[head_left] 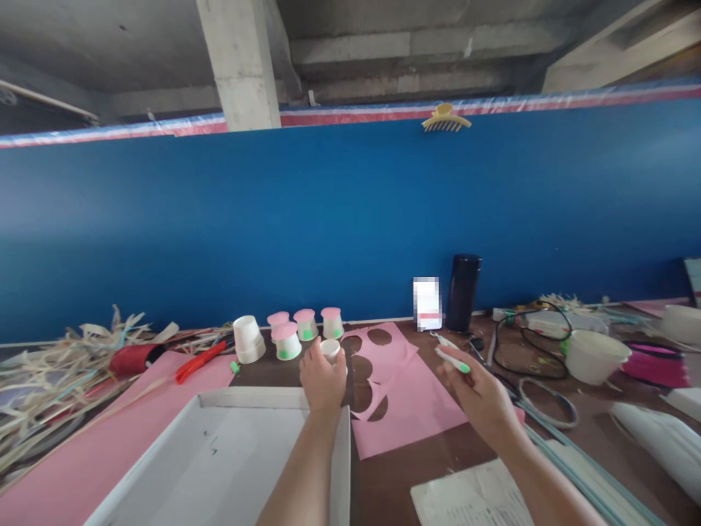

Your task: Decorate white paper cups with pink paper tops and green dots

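My left hand (323,376) is closed around a small white paper cup (330,348), whose rim shows above the fingers. Between the fingers of my right hand (477,398) is a slim white pen-like tube (450,356) with a green patch, its narrow tip pointing up and away. Just beyond the left hand stand several upturned small cups (288,343) topped with pink paper discs and marked with green patches. A sheet of pink paper (408,416) with round holes cut out lies between my hands. Left of the cups is a stack of white cups (249,340).
A shallow white tray (246,398) lies under my left forearm. Red-handled scissors or pliers (200,363) and tangled pale strips (82,372) are at left. A phone (427,303) and a dark bottle (464,292) stand by the blue partition (339,212). Cables and a white tub (594,358) are at right.
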`<state>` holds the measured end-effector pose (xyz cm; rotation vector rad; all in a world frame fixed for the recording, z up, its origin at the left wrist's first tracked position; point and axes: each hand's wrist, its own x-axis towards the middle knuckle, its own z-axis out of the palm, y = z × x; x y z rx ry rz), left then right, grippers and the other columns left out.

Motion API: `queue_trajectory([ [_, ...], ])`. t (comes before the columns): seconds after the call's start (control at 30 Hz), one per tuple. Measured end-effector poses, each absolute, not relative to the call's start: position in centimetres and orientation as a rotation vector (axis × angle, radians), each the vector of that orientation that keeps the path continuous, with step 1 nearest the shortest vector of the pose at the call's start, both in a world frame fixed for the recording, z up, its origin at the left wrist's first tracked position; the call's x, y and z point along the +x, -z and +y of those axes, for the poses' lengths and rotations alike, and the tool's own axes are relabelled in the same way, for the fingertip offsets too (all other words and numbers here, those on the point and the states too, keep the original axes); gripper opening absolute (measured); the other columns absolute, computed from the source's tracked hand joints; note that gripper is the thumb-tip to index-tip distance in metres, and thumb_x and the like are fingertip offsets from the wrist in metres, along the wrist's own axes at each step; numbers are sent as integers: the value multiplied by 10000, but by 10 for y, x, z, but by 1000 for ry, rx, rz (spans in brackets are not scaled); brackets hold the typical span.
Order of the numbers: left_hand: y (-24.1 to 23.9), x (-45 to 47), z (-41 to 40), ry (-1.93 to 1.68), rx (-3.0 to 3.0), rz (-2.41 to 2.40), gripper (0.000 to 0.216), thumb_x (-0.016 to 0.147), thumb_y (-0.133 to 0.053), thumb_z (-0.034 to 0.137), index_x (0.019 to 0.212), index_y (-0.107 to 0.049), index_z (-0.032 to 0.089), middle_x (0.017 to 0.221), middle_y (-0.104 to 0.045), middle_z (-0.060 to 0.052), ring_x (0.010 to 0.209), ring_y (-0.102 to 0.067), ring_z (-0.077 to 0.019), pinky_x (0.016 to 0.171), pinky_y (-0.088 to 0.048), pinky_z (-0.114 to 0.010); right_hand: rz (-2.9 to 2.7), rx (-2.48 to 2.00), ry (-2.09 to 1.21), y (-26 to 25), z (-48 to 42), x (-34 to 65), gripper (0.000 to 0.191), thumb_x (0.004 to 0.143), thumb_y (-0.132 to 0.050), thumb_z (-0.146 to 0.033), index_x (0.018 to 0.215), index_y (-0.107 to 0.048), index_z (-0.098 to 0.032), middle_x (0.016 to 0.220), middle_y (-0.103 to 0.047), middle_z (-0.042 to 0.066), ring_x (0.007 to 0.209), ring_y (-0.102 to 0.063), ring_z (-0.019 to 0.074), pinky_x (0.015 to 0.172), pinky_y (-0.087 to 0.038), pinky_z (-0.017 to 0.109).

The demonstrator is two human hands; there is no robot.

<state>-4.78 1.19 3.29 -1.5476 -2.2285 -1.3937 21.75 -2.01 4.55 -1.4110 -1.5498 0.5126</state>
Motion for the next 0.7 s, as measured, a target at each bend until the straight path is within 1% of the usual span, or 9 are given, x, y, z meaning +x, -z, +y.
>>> queue_trajectory([
  [0.07,-30,-48,13,1379,-1554,-2221,463,855,-532,358,1268,-501,150,1152,-625,-144,1135,-535,-331,925,-426,-446,-1587,-1325,-606,-44,-24,207,514,885,-464,-490,1271,-577,-170,799,-700,46,711,-645,188,635,-495,278],
  [0.1,-29,-47,13,1375,-1560,-2204,466,854,-534,355,1269,-498,147,1143,-626,-144,1131,-536,-333,920,-429,-449,-1609,-1301,-616,-43,-26,202,507,882,-477,-493,1253,-597,-169,807,-700,44,722,-643,185,641,-497,273],
  [0.17,-28,-46,14,1361,-1577,-2158,468,850,-543,345,1271,-498,144,1124,-627,-144,1114,-541,-334,906,-436,-454,-1655,-1306,-595,-42,-29,195,484,872,-499,-500,1204,-637,-177,821,-701,40,702,-632,179,623,-493,265],
  [0.23,-28,-42,13,1334,-1609,-2094,450,842,-557,314,1261,-513,154,1119,-627,-139,1096,-545,-325,903,-436,-453,-1692,-1366,-566,-42,-32,190,472,868,-502,-512,1155,-667,-176,769,-695,31,644,-617,178,573,-476,263],
  [0.3,-30,-38,10,1292,-1670,-2013,403,833,-564,265,1228,-550,188,1136,-622,-123,1089,-544,-307,910,-428,-444,-1733,-1414,-547,-42,-33,187,462,868,-500,-516,1105,-691,-168,714,-688,30,617,-612,184,556,-465,266],
  [0.43,-36,-29,3,1177,-1844,-1896,347,809,-564,183,1140,-624,271,1167,-608,-84,1095,-532,-282,900,-413,-419,-1789,-1406,-505,-41,-34,184,410,869,-501,-488,1001,-727,-173,768,-721,56,693,-649,208,618,-483,277],
  [0.57,-39,-26,0,1120,-1922,-1851,368,789,-565,159,1130,-631,279,1171,-604,-71,1081,-524,-273,883,-407,-413,-1811,-1417,-480,-38,-33,182,384,870,-496,-475,926,-739,-184,768,-728,63,718,-662,222,631,-489,286],
  [0.7,-39,-27,1,1116,-1930,-1845,368,786,-567,163,1129,-628,282,1160,-600,-71,1073,-521,-274,874,-409,-411,-1833,-1441,-444,-36,-31,181,387,880,-477,-470,906,-739,-186,717,-716,56,689,-664,221,621,-488,287],
])
